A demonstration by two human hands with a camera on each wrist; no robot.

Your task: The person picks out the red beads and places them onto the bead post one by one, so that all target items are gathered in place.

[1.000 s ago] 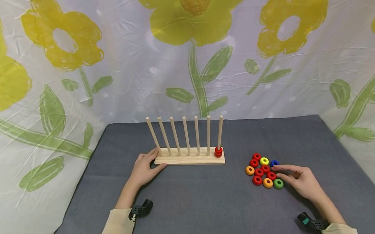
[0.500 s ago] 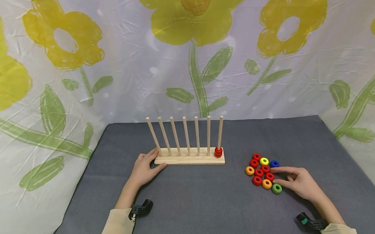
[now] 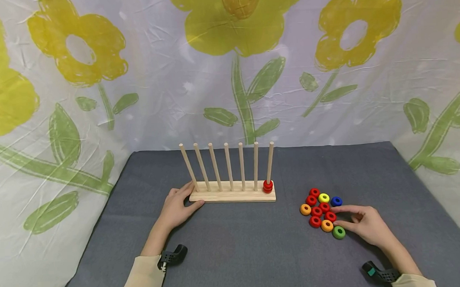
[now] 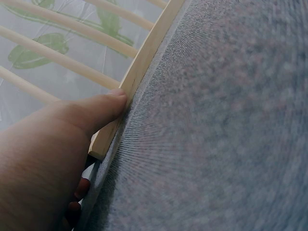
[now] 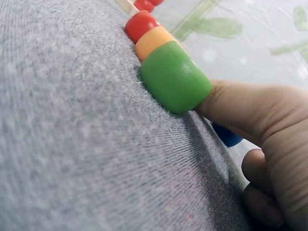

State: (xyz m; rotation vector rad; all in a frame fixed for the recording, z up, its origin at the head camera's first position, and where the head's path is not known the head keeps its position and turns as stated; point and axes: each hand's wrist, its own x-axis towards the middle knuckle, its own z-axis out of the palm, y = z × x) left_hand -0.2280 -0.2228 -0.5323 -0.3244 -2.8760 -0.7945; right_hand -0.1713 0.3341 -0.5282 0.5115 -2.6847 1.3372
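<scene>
While left grip [image 3: 177, 209] holds wooden rack [image 3: 233, 197] | right grip [image 3: 366, 224] pinches red ring [image 3: 329, 217]

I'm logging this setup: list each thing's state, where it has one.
Wooden rack: standing
Six pegs: bare
Rightmost peg: carrying threaded red rings
Loose red rings: flat, unthreaded
Orange rings: flat, unthreaded
Yellow ring: flat, unthreaded
Blue ring: flat, unthreaded
Green ring: flat, unthreaded
Left grip: holding the wooden rack's left end
Right grip: at the rings, pinch unclear
</scene>
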